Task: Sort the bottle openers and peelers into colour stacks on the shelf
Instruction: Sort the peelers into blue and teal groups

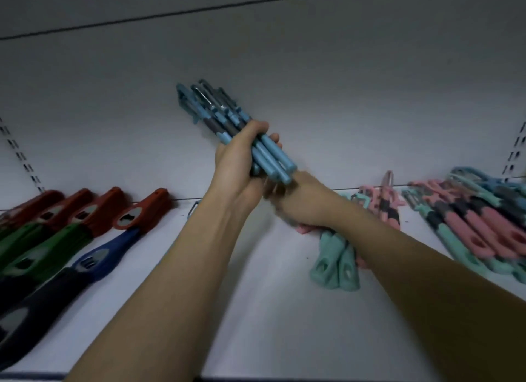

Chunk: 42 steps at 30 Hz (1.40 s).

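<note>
My left hand (239, 165) is shut on a bundle of several blue peelers (225, 117), held above the shelf with the blades pointing up and away. My right hand (299, 199) sits just below and right of it, blurred, fingers down among pink and mint peelers (336, 256) lying on the white shelf (256, 310); whether it grips one is unclear. A mixed heap of pink, mint and blue peelers (478, 228) lies at the right. Bottle openers lie in rows at the left: red (94, 210), green (42, 248), blue (105, 253) and black (31, 304).
The white back panel (284, 68) rises behind the shelf, with slotted uprights at the left (20, 154) and right (515, 151). The shelf's front edge (256, 377) runs along the bottom of the view.
</note>
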Each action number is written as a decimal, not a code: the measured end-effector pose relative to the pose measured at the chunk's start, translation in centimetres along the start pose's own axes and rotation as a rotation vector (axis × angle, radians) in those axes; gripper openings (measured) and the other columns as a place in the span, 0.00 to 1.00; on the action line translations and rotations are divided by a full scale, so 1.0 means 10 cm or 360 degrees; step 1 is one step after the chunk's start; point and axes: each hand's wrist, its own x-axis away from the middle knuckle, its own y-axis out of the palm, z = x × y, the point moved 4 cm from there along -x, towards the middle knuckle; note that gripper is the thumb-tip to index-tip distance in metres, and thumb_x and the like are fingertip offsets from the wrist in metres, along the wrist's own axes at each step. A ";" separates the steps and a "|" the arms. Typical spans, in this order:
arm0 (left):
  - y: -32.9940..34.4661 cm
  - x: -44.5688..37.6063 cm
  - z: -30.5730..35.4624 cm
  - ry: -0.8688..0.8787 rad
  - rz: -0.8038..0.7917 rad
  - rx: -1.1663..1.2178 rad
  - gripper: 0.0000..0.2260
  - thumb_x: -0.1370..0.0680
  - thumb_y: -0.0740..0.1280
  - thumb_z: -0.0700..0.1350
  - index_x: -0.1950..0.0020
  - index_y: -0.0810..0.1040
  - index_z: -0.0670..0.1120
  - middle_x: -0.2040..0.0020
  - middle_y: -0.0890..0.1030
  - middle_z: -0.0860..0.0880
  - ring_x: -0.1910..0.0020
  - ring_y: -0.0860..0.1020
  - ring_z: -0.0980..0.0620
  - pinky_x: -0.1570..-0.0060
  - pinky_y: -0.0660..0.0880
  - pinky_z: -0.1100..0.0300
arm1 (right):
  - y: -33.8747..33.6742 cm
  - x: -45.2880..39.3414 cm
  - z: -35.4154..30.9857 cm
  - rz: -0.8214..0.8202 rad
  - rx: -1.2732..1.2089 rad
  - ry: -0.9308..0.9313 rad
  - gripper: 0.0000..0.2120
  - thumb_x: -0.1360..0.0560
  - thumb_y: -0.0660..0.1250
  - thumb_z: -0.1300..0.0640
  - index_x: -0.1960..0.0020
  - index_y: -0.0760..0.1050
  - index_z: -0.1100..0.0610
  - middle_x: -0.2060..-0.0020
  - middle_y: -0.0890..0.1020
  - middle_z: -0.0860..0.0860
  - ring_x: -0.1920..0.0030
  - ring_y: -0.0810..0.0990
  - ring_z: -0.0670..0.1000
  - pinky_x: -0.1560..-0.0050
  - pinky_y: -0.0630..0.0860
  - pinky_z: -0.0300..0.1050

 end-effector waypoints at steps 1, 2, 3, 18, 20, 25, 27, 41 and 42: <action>-0.01 0.02 0.00 -0.0012 0.0021 -0.0050 0.08 0.23 0.69 0.36 0.46 0.74 0.40 0.61 0.78 0.45 0.69 0.81 0.54 0.65 0.79 0.62 | 0.05 0.04 -0.02 -0.0152 0.0125 -0.0037 0.06 0.22 0.62 0.55 0.52 0.77 0.55 0.64 0.75 0.48 0.67 0.73 0.48 0.66 0.71 0.39; -0.03 0.04 0.00 -0.0010 0.0032 -0.0127 0.07 0.24 0.69 0.35 0.47 0.74 0.40 0.61 0.78 0.45 0.69 0.81 0.54 0.64 0.79 0.61 | 0.07 0.08 -0.03 -0.0235 0.0160 -0.0051 0.07 0.22 0.62 0.55 0.57 0.76 0.54 0.65 0.75 0.49 0.66 0.74 0.49 0.63 0.72 0.41; -0.06 0.07 0.01 -0.0007 0.0041 -0.0235 0.07 0.24 0.69 0.35 0.48 0.74 0.41 0.61 0.78 0.45 0.69 0.81 0.54 0.63 0.79 0.61 | 0.06 0.11 -0.04 -0.0250 0.0138 -0.0044 0.10 0.22 0.62 0.55 0.62 0.73 0.52 0.67 0.75 0.49 0.67 0.74 0.50 0.61 0.71 0.42; -0.79 0.38 0.55 -0.0223 0.0183 -0.2219 0.19 0.26 0.72 0.40 0.39 0.70 0.43 0.46 0.80 0.43 0.51 0.80 0.45 0.49 0.79 0.51 | 0.03 0.19 0.09 -0.0223 -0.0093 0.0077 0.07 0.23 0.62 0.58 0.55 0.78 0.56 0.79 0.77 0.46 0.79 0.74 0.48 0.70 0.72 0.38; -0.78 0.43 0.45 -0.0259 0.0171 -0.2419 0.20 0.23 0.69 0.41 0.34 0.67 0.42 0.45 0.77 0.44 0.51 0.78 0.47 0.53 0.77 0.54 | 0.02 0.19 0.09 -0.0239 -0.0131 0.0085 0.07 0.22 0.61 0.59 0.55 0.78 0.57 0.80 0.76 0.46 0.81 0.72 0.47 0.72 0.71 0.38; -0.84 0.49 0.25 -0.0293 0.0056 -0.2796 0.37 0.19 0.62 0.51 0.19 0.41 0.45 0.26 0.68 0.40 0.32 0.72 0.40 0.32 0.69 0.51 | 0.00 0.21 0.09 -0.0253 -0.0198 0.0097 0.07 0.22 0.62 0.60 0.57 0.76 0.58 0.79 0.76 0.48 0.82 0.70 0.46 0.74 0.70 0.37; -0.86 0.51 0.25 -0.0321 -0.0005 -0.2885 0.37 0.19 0.60 0.58 0.19 0.42 0.50 0.23 0.65 0.43 0.29 0.69 0.41 0.30 0.65 0.51 | 0.00 0.21 0.07 -0.0229 -0.0168 0.0066 0.07 0.21 0.62 0.59 0.55 0.77 0.56 0.75 0.78 0.47 0.81 0.71 0.45 0.73 0.71 0.37; -0.78 0.61 0.43 -0.0171 0.0170 -0.2617 0.18 0.17 0.56 0.49 0.31 0.72 0.44 0.36 0.77 0.44 0.48 0.75 0.51 0.51 0.69 0.59 | 0.17 0.30 -0.34 -0.0519 -0.0691 -0.0244 0.18 0.20 0.63 0.58 0.35 0.71 0.39 0.52 0.82 0.51 0.63 0.81 0.46 0.62 0.77 0.39; -0.81 0.62 0.45 -0.0075 0.0126 -0.2665 0.18 0.17 0.56 0.51 0.29 0.72 0.46 0.37 0.77 0.46 0.49 0.76 0.53 0.52 0.69 0.62 | 0.19 0.30 -0.35 -0.0552 -0.0659 -0.0263 0.19 0.20 0.63 0.57 0.35 0.71 0.37 0.50 0.81 0.50 0.61 0.81 0.45 0.60 0.77 0.39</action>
